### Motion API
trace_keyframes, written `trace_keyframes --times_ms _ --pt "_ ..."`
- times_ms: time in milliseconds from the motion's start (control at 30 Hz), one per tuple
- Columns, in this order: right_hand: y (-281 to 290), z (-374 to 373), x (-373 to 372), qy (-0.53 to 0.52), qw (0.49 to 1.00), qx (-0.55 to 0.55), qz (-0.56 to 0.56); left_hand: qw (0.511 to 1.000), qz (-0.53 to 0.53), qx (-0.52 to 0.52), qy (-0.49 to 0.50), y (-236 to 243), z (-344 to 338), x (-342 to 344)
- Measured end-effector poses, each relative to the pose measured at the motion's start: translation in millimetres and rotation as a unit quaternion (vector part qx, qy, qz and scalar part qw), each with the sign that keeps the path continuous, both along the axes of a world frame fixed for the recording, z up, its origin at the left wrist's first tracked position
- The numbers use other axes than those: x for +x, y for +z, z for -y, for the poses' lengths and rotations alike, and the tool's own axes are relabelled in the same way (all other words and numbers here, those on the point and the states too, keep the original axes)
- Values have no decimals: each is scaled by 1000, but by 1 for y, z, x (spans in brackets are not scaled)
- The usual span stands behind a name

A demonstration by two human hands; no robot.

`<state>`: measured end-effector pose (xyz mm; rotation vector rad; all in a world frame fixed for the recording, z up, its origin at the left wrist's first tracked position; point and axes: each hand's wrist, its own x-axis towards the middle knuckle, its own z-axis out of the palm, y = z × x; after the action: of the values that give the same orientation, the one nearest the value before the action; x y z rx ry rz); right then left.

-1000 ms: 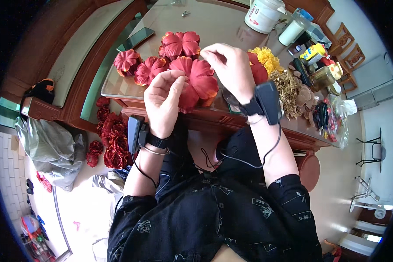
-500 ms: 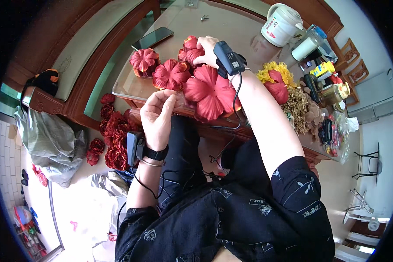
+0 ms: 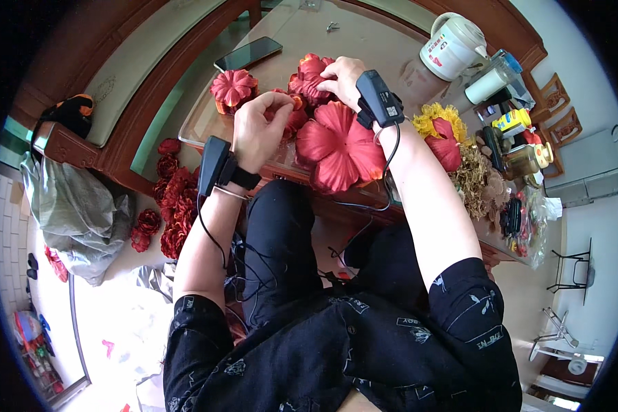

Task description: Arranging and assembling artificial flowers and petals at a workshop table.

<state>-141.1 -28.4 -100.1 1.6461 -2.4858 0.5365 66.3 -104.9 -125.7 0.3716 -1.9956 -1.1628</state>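
My left hand (image 3: 259, 132) is closed in a pinch at the medium stack of red fabric petals (image 3: 296, 118) and partly covers it. Whatever lies between its thumb and fingers is hidden. Beyond it, my right hand (image 3: 345, 81) has its thumb and fingers bent against the right side of the far red petal stack (image 3: 310, 77), pinching its edge. The largest red petal stack (image 3: 340, 145) lies at the table's near edge, below both hands. A small stack with orange edges (image 3: 234, 88) sits to the left. Black devices are strapped to both wrists.
A black phone (image 3: 248, 53) lies at the back left of the table (image 3: 364, 41). To the right stand a white kettle (image 3: 453, 47), jars and dried brown plant stuff (image 3: 475, 172). Red flowers (image 3: 178, 209) are heaped below at left, near a grey bag (image 3: 82, 220). Cables hang from both wrists.
My left hand has moved up and right, from the near edge to the medium petal stack, now largely covering it. My right hand has shifted slightly to the far stack's right side.
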Motion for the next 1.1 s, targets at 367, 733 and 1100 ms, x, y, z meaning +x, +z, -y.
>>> trace_keyframes --times_ms 367,733,1100 --pt "10 -7 13 30 999 -13 -17 998 35 -58 -5 -14 11 -22" --pt "7 -7 6 54 999 5 -4 995 43 -91 5 -15 12 -27" --pt "7 -11 7 34 998 -45 42 953 33 -300 -10 -17 21 -43"
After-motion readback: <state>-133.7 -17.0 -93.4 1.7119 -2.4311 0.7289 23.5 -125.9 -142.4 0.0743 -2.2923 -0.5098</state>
